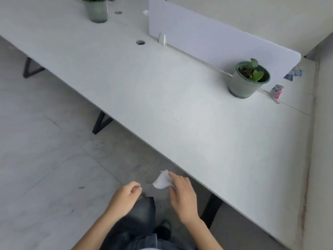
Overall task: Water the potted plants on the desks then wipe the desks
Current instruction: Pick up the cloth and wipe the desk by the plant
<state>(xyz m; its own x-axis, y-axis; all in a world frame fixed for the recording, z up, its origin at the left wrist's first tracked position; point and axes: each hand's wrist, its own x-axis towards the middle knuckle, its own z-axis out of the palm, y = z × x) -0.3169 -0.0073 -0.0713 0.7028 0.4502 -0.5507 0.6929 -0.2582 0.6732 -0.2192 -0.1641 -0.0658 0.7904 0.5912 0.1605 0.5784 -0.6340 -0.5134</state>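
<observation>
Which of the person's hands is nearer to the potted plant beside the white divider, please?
The right hand, holding a white tissue just off the desk's near edge, is nearer the potted plant. The left hand hangs further left, over the floor.

green potted plant (249, 78) upright on white desk (162, 98)

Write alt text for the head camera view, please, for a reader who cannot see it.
A person's right hand pinches a white tissue just off the edge of a long white desk, the left hand empty. Two potted plants stand on the desk: one near a divider panel, one far left.
</observation>
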